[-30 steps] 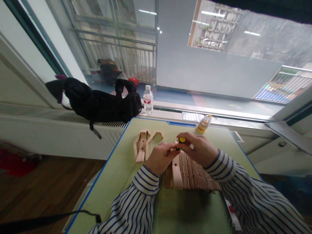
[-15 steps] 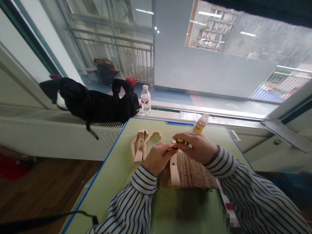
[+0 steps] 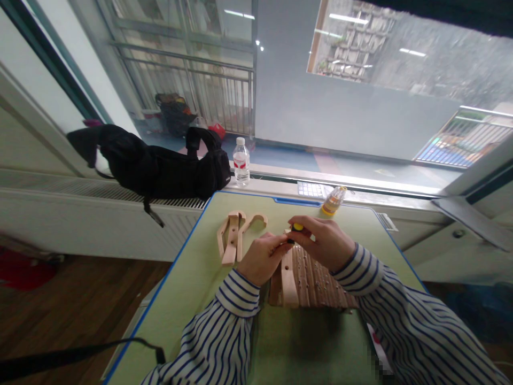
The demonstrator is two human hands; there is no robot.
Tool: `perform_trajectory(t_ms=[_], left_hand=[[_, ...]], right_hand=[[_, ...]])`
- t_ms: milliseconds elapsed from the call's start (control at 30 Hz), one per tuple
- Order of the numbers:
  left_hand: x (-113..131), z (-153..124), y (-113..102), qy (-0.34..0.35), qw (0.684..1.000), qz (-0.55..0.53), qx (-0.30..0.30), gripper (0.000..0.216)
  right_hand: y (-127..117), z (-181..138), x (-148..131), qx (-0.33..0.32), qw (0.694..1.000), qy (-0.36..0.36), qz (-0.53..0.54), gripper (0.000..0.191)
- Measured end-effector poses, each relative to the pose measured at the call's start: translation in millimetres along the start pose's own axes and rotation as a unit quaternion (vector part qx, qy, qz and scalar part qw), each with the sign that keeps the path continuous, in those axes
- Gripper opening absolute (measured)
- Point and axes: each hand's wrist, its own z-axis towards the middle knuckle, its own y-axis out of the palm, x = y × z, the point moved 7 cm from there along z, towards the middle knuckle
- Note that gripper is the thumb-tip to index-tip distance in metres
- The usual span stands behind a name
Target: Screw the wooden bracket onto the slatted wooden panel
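A slatted wooden assembly [image 3: 310,280] with rows of small holes lies on the green table [image 3: 188,299] in front of me. My right hand [image 3: 326,243] is closed round a small tool with a yellow and black top [image 3: 297,228], held at the far end of the assembly's left rail [image 3: 287,278]. My left hand [image 3: 262,258] is pinched shut beside it, its fingertips touching the same spot; what they grip is hidden. Both sleeves are blue and white striped.
Curved wooden pieces [image 3: 234,235] lie to the left of my hands. A small amber bottle [image 3: 332,202] stands at the table's far edge. On the window ledge sit a black bag [image 3: 160,168] and a water bottle [image 3: 241,162]. A black strap [image 3: 80,355] crosses the lower left.
Both hands have stayed at the far end of the rail with only small finger movements. The view shifted slightly as my head moved.
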Motion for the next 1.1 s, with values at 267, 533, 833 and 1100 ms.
perform_trajectory(t_ms=[267, 533, 833, 1100], left_hand=[[-2, -1, -3, -0.018, 1.0, 0.008, 0.019, 0.021], [-1, 0, -1, -0.01, 1.0, -0.015, 0.008, 0.021], [0, 0, 2, 0.001, 1.0, -0.023, -0.011, 0.022], [1, 0, 0, 0.008, 0.999, -0.036, -0.018, 0.017]], right_hand=[[1, 0, -4, -0.008, 1.0, 0.009, 0.016, 0.025], [-5, -1, -10, -0.044, 0.997, -0.042, 0.044, 0.038], [-6, -1, -9, -0.027, 0.998, -0.039, 0.031, 0.023], [-4, -5, -8, 0.004, 0.999, -0.027, 0.028, 0.02]])
